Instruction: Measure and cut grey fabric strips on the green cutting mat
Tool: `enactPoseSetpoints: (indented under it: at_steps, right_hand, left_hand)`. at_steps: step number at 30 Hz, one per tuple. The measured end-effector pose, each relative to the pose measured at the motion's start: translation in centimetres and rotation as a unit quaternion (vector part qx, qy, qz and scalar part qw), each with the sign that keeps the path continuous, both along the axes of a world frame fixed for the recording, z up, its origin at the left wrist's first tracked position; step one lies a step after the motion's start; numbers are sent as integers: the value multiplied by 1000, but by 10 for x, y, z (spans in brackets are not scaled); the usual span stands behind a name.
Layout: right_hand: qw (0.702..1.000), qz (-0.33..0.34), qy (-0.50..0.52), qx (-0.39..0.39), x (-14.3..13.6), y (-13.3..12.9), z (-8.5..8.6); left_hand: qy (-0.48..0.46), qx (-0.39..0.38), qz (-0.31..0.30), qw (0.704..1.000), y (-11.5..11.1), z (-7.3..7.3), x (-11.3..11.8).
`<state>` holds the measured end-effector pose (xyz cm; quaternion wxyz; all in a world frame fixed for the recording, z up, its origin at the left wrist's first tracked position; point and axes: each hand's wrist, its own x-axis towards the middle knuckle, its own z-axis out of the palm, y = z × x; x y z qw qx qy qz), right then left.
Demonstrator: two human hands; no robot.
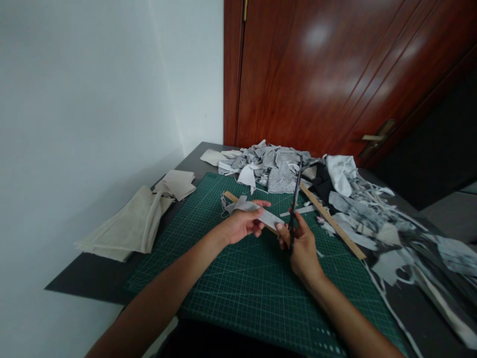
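**Strip stretched between two hands, scissors upright in the right one**

At the left on the bench (89, 278), the beige cloth (124, 228) lies folded beside the small pale pieces (179, 184), probably so that they do not mix with the scraps. The green mat (231, 283) covers the middle, perhaps to protect the surface under the blades.

Above the mat, the left hand (242, 223) has its fingers clamped on the grey strip (271, 219), thumb on top, which seems to keep it flat. The right hand (302, 243) has its fingers closed around the scissors (295, 199); the blades point to the far side, apparently away from the cloth. Its thumb is at the strip's right end, maybe to steady it; whether it presses there, I cannot tell.

On the far side is the scrap heap (278, 166). At right, the wooden ruler (335, 223) lies slanted beside more scraps (387, 233), perhaps within easy reach.
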<state>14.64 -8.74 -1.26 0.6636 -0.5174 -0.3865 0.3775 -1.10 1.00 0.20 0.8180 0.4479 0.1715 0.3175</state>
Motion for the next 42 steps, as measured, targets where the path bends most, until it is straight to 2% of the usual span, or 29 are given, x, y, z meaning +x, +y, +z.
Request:
enactPoseSetpoints:
  at_steps: [5,10,14,17,19,24,30,35,42]
  right_hand:
    - [999,-29,20,5,-1,0,0]
    - [1000,-27,-2,7,-3,0,-2]
    - [998,69,-11,2,-6,-4,-6]
    - [987,154,-36,-32,-8,-10,-9]
    - [977,205,-42,-49,-10,-14,-10]
    - [956,285,-56,-47,-13,-22,-8]
    - [930,348,-95,-74,-9,-26,-5]
    - [917,370,-126,-78,-11,-26,-6]
    - [924,350,-130,-76,-12,-24,-7]
  left_hand:
    - [12,-26,0,1000,-2,-10,9]
    - [-12,-22,147,989,-10,-20,25]
    - [4,62,225,972,-2,-10,18]
    - [18,126,283,951,12,4,2]
    - [26,142,312,939,22,12,-8]
    - [20,147,340,929,33,18,-21]
    - [20,151,379,913,38,21,-28]
    - [39,155,392,906,44,23,-36]
    - [60,158,381,909,43,23,-35]
